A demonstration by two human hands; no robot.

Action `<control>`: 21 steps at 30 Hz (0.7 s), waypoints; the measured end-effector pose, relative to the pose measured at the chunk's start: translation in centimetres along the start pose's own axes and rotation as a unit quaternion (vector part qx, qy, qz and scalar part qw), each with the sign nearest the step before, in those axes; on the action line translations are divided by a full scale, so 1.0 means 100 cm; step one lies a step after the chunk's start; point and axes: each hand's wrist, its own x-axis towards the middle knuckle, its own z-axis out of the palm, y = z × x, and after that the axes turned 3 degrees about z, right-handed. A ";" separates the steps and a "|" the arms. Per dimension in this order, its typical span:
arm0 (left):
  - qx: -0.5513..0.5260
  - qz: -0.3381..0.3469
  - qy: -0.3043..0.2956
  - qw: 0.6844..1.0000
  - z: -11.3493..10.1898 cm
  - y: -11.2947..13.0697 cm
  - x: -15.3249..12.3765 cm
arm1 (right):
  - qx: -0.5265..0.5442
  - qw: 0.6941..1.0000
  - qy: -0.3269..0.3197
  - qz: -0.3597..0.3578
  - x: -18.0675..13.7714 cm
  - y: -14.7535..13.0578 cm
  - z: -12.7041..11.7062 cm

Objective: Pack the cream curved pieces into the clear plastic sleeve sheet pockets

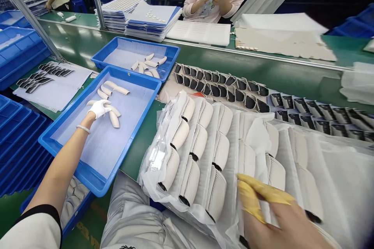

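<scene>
My left hand (101, 109), in a white glove, reaches into the near blue tray (101, 190). Its fingers are closed on a cream curved shell (113, 110), partly hidden under them. More such shells (114, 120) lie beside and beyond the hand on the tray's pale liner. At the lower right is my right hand (265, 206), with yellow covers on thumb and forefinger. Those two tips come together at the edge of a white wrapping sheet (236, 151), among rows of wider cream shells (217, 194) with dark undersides, packed in clear plastic.
Behind the near tray sits another blue tray (99, 59) with several shells. Dark-lined shells (222, 89) stand in rows on the right. Stacked blue trays (17, 144) rise at the left. Across the green bench, a person (217, 0) works beside stacked sheets (152, 23).
</scene>
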 end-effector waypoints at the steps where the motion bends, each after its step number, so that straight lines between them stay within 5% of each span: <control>1: -0.008 -0.005 -0.012 1.000 0.001 -0.003 -0.008 | 0.016 1.000 -0.002 -0.027 0.005 -0.015 0.006; 5: -0.039 -0.036 -0.059 0.997 -0.002 -0.020 -0.038 | 0.119 0.989 -0.041 -0.077 0.010 -0.064 0.025; 9: -0.048 -0.054 -0.037 0.997 -0.015 -0.033 -0.043 | 0.167 0.979 -0.076 -0.087 -0.001 -0.078 0.037; 16: -0.065 -0.068 0.133 0.987 -0.032 -0.020 0.034 | 0.130 0.981 -0.132 -0.057 -0.016 -0.060 0.033; 21: -0.049 -0.119 0.184 0.975 -0.029 -0.005 0.089 | 0.114 0.985 -0.128 -0.032 -0.024 -0.052 0.019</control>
